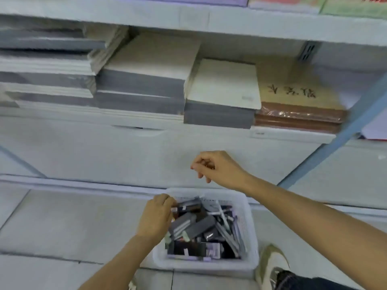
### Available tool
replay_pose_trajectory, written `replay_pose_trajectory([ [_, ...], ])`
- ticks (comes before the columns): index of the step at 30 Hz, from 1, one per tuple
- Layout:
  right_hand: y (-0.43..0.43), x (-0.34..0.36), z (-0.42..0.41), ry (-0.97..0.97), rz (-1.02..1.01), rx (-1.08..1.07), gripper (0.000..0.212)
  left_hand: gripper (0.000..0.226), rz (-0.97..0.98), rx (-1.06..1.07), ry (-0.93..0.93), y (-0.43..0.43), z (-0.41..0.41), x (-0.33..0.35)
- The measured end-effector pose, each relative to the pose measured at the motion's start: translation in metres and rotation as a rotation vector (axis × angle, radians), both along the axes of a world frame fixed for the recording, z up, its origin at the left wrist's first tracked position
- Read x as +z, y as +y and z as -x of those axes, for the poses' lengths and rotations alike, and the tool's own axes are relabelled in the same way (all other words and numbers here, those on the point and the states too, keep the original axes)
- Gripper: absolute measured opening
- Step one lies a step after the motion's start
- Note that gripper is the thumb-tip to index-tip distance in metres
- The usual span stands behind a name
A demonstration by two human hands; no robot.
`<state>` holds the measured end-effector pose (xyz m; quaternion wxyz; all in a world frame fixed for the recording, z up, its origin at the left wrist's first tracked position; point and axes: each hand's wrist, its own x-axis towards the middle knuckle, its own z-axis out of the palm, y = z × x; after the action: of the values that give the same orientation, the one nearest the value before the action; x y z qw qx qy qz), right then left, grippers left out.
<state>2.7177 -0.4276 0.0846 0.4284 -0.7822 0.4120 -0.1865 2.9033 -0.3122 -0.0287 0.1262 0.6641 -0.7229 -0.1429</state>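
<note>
A white plastic basket [250, 233] stands on the floor, filled with several dark packets and pens [201, 229]. My left hand [156, 216] reaches into its left side and grips a dark packet [188, 206] near the far rim. My right hand [217, 166] hovers above the basket in front of the shelf's white base panel, fingers curled. Whether it holds something small I cannot tell.
A white shelf [146, 126] carries stacks of grey-edged notebooks [146, 80] and brown wrapped pads [297, 101]. A blue strut [335, 141] slants at the right. A shoe [272, 264] stands beside the basket on the tiled floor [62, 222].
</note>
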Motion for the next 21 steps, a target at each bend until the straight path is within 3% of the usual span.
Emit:
replay_pose_trajectory([
  [3,0.0,-0.075,0.018,0.223,-0.081,-0.022,0.011,0.048,-0.201,0.004,-0.069,0.023,-0.008,-0.049],
  [5,0.005,-0.123,0.036,0.45,-0.151,-0.018,0.02,0.054,-0.317,-0.053,-0.186,0.032,-0.008,-0.067],
  [8,0.024,-0.174,0.061,0.7,-0.24,-0.102,0.035,0.053,-0.279,-0.037,-0.202,0.034,-0.005,-0.078],
  [12,0.051,-0.205,0.074,0.631,-0.326,-0.141,0.04,0.047,-0.214,0.014,-0.136,0.034,0.003,-0.082],
  [18,0.052,-0.215,0.073,0.576,-0.261,-0.187,0.017,0.04,-0.209,0.047,-0.146,0.034,0.002,-0.085],
  [21,0.04,-0.207,0.081,0.531,-0.268,-0.239,0.019,0.037,-0.22,0.05,-0.151,0.034,0.003,-0.087],
])
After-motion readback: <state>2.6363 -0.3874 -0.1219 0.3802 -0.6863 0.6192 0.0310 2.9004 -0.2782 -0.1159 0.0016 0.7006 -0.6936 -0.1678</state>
